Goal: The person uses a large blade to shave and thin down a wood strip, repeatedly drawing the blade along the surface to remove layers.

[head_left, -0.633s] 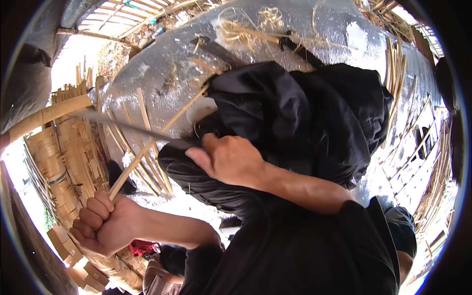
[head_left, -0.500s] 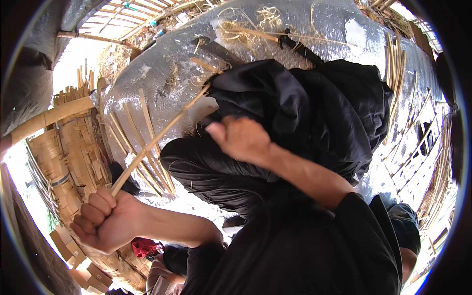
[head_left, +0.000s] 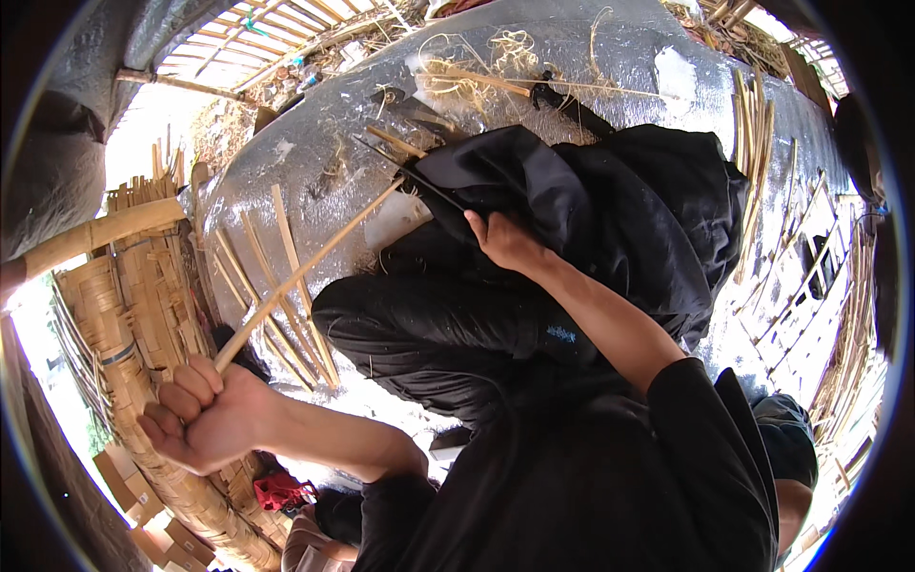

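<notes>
The left hand (head_left: pixel 205 415) is closed around one end of a thin wooden stick (head_left: pixel 305 274), which slants up to the black cloth (head_left: pixel 505 172). The right hand (head_left: pixel 515 243) grips a knife (head_left: pixel 412 174) near its far end. Shaving seems underway; the next stroke calls for a steady hold.

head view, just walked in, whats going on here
A person with black cloth over the legs has a long, thin wooden strip in the left hand. It slants up to the cloth's near-left edge. The right hand holds a long dark blade by the strip's far end; whether the two touch is hard to tell. Around them, a silvery sheet carries more loose strips and curly pale fibres.
</notes>
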### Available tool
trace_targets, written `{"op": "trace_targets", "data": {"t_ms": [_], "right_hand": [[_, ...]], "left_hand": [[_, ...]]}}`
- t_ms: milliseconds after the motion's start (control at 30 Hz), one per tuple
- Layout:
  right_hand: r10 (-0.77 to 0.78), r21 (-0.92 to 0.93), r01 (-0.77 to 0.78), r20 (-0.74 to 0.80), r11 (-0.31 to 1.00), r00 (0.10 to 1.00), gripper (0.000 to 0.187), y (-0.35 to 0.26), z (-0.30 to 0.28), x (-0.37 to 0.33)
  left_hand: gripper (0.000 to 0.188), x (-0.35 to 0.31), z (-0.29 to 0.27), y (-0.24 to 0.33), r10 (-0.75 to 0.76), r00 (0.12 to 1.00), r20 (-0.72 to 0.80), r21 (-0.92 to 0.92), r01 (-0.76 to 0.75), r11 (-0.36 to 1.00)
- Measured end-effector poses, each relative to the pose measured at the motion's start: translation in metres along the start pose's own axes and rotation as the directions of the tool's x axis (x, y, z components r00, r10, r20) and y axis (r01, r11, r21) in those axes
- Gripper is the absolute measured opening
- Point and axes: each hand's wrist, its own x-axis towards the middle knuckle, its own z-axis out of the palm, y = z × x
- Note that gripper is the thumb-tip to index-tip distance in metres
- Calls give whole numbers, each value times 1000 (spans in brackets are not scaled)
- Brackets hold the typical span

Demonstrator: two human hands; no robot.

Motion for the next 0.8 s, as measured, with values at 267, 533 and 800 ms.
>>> {"op": "trace_targets", "data": {"t_ms": [267, 533, 800], "right_hand": [[331, 263, -414, 309, 871, 892, 75, -17, -31, 20], [250, 332, -381, 374, 863, 893, 71, -23, -140, 42], [308, 116, -356, 306, 927, 901, 38, 19, -79, 22]], "left_hand": [[38, 20, 26, 73, 335, 866, -372, 235, -261, 936], [31, 8, 22, 16, -72, 981, -180, -117, 51, 992], [27, 11, 18, 27, -27, 981, -191, -107, 7, 994]]}}
